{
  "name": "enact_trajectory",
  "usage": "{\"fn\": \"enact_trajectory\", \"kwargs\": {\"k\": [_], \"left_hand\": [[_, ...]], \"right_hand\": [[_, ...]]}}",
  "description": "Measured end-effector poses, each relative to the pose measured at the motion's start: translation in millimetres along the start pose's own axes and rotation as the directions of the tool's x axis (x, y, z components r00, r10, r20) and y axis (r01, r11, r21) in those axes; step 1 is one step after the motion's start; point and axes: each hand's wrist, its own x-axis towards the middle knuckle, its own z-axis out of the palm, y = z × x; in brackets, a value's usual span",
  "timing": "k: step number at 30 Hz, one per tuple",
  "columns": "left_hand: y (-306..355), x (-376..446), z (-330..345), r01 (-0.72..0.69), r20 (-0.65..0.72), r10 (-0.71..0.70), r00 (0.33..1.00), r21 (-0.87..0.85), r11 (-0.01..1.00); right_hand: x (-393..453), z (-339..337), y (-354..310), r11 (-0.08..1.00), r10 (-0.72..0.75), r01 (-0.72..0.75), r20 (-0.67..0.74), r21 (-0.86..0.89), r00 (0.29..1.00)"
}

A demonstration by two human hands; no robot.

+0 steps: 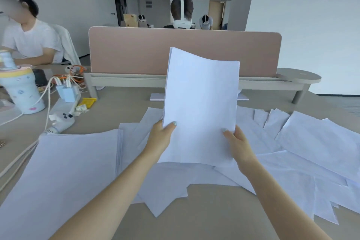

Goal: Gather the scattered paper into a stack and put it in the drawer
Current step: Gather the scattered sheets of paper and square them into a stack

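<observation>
I have a stack of paper point(201, 103) standing upright on its short edge, its bottom resting on the loose sheets point(303, 163) that cover the desk point(214, 214). My left hand point(160, 138) pinches the stack's lower left edge, thumb across the front, and my right hand point(236, 142) clamps the lower right edge the same way; the fingers behind the paper are hidden. Many sheets lie scattered to the right, and a broad pile point(64, 171) sits to my left. I see no drawer from here.

The top of the stack bows toward the divider point(136, 52), so I judge it could flop over and fan out if either thumb loosens. Tapping it square on slippery loose sheets could let the bottom edge skid. The cables point(48, 91) and cup point(21, 91) at the left are well apart, though a wide sweep could snag them.
</observation>
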Motion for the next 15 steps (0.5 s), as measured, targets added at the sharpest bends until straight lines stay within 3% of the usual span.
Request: {"fn": "enact_trajectory", "kwargs": {"k": [5, 12, 15], "left_hand": [[-4.3, -12.9, -78.0, 0.109, -0.203, -0.087, 0.975, 0.096, 0.989], [-14.7, -73.7, -208.2, 0.300, -0.300, -0.232, 0.925, 0.207, 0.931], [-19.3, -99.3, -240.2, 0.363, -0.344, -0.271, 0.899, 0.239, 0.900]], "right_hand": [[-7.4, 63.6, 5.7, 0.991, 0.049, -0.024, 0.200, -0.130, 0.978], [-59.4, 165.4, 5.5, 0.953, 0.014, 0.123, 0.447, -0.275, 0.895], [-84.0, 198.2, 7.2, 0.940, -0.018, 0.177, 0.477, -0.293, 0.879]]}}
